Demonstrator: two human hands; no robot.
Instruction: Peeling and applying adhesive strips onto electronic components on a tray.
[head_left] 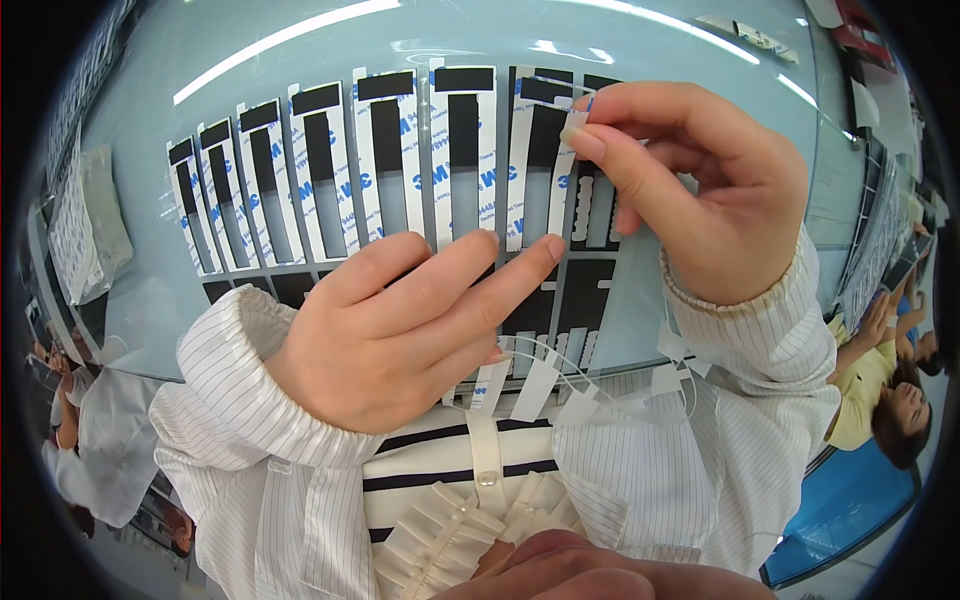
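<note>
My right hand (700, 180) pinches the top of a narrow white adhesive strip (562, 190) with blue print between thumb and index finger. The strip runs down along the right side of a black frame-shaped piece (543, 135). My left hand (390, 330) lies with fingers stretched out, its index fingertip at the strip's lower end. It hides part of the pieces under it. To the left, several similar black pieces (462, 130) stand in a row, edged with white blue-printed strips. Right of the strip lies a black piece (596, 215) without white strips on its sides.
A second row of black pieces (587, 290) lies nearer me on the pale table (300, 80). White tags (538, 388) on thin loops hang at the near edge. A clear plastic bag (95, 230) lies far left, a small packet (765, 42) at the back right. Other people sit at both sides.
</note>
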